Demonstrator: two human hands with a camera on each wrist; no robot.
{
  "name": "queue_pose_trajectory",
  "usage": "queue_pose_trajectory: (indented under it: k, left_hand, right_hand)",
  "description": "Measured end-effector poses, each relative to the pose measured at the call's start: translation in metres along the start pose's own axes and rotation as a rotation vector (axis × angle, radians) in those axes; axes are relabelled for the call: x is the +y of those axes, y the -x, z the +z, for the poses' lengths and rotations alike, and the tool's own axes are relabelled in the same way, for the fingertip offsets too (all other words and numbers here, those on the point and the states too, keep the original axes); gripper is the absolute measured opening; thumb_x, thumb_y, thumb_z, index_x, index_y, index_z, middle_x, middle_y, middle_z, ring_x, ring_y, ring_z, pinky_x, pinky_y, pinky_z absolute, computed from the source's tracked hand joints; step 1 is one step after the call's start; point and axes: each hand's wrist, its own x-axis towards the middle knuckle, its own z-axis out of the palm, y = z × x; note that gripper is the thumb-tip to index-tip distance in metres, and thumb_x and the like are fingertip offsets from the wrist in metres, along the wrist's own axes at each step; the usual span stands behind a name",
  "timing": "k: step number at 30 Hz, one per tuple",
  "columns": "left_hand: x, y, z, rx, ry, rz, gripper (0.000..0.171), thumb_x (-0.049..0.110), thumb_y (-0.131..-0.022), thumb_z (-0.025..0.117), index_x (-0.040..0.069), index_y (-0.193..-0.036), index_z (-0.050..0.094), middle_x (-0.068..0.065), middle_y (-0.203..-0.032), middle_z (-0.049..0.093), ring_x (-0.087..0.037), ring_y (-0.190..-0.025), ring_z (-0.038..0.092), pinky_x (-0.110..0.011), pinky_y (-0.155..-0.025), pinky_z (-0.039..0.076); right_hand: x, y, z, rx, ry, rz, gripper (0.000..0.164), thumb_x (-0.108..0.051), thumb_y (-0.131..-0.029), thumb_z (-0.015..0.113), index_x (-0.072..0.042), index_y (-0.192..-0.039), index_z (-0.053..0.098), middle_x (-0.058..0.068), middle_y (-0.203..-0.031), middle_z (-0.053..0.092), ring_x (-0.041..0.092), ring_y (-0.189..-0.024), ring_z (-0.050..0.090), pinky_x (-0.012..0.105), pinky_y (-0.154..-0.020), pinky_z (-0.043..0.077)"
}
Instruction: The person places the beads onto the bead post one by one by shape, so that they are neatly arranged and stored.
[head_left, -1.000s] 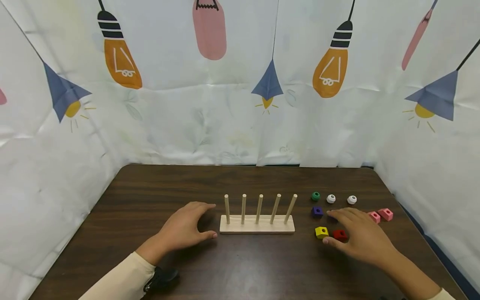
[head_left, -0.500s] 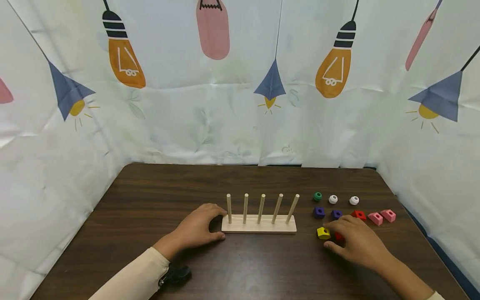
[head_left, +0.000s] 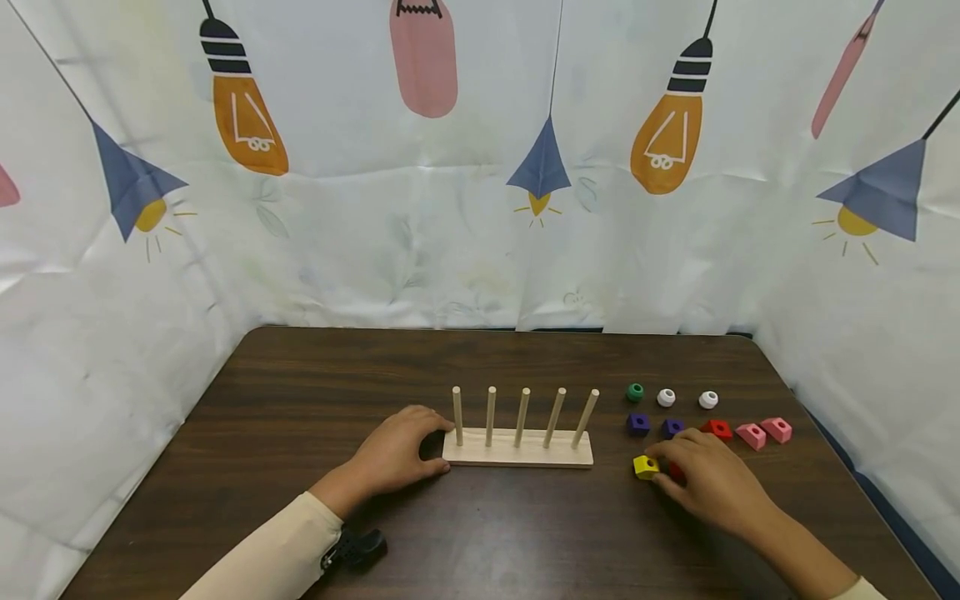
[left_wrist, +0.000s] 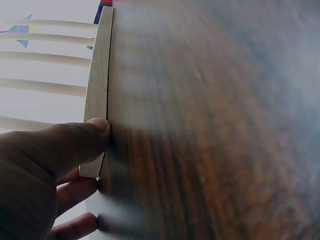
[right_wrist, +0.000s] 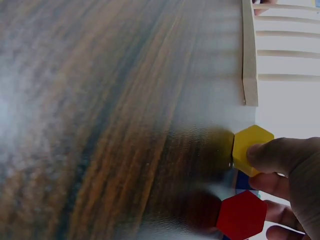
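Observation:
My left hand (head_left: 396, 458) grips the left end of a pale wooden peg stand (head_left: 517, 451), thumb on its front face and fingers round the end. Several upright pegs rise from the base. On the right, my right hand (head_left: 711, 482) pinches a yellow hexagonal bead (right_wrist: 254, 133) between thumb and fingers, low at the tabletop. Right beside it sits a red hexagonal bead (right_wrist: 241, 216), partly covered by the hand in the head view.
Behind the right hand lie two blue beads (head_left: 638, 425), another red bead (head_left: 717, 429) and two pink beads (head_left: 751, 436). Farther back stand a green bead (head_left: 635, 392) and two white beads (head_left: 666, 397). A printed curtain (head_left: 465, 250) surrounds the brown table (head_left: 337, 367).
My left hand has moved right to the stand's end and taken hold of it. My right hand has come down leftward and closed its thumb and fingers on the yellow bead.

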Motion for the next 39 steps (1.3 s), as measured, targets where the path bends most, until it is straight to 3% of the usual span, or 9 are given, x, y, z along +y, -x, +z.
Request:
queue_pose_trajectory:
  k: [7,24,33,39]
  left_hand:
    - [0.001,-0.001,-0.001,0.005,0.004,0.006,0.050,0.031,-0.081,0.088,0.012,-0.124,0.071,-0.003,-0.122,0.068,-0.028,-0.122,0.058,-0.051,-0.100,0.047]
    - [0.003,-0.003,-0.004,-0.011,0.010,-0.015,0.047,0.027,-0.079,0.090,0.011,-0.120,0.073,-0.003,-0.119,0.068,-0.028,-0.119,0.059,-0.049,-0.098,0.048]
    - [0.004,-0.005,-0.005,-0.023,0.014,-0.029,0.046,0.026,-0.079,0.090,0.011,-0.119,0.073,-0.003,-0.118,0.068,-0.028,-0.119,0.058,-0.047,-0.097,0.049]
    - [0.005,-0.006,-0.005,-0.016,0.004,-0.029,0.047,0.026,-0.078,0.091,0.011,-0.118,0.073,-0.003,-0.117,0.069,-0.028,-0.118,0.059,-0.047,-0.097,0.049]
  right_hand:
    - [-0.001,-0.004,-0.003,0.012,-0.022,0.010,0.034,-0.021,-0.074,0.092,-0.021,-0.103,0.076,-0.011,-0.094,0.068,0.008,-0.085,0.056,0.033,-0.069,0.049]
    - [-0.004,-0.025,-0.032,0.123,-0.032,-0.063,0.037,-0.015,-0.072,0.092,-0.016,-0.105,0.076,-0.008,-0.092,0.067,0.011,-0.085,0.058,0.037,-0.070,0.052]
    - [-0.009,-0.038,-0.050,0.090,-0.042,-0.027,0.036,-0.019,-0.076,0.090,-0.017,-0.109,0.077,-0.009,-0.093,0.066,0.011,-0.087,0.058,0.035,-0.067,0.052]
    - [-0.011,-0.046,-0.061,0.117,-0.031,-0.059,0.036,-0.017,-0.075,0.091,-0.016,-0.109,0.076,-0.009,-0.094,0.067,0.011,-0.088,0.058,0.033,-0.065,0.051]
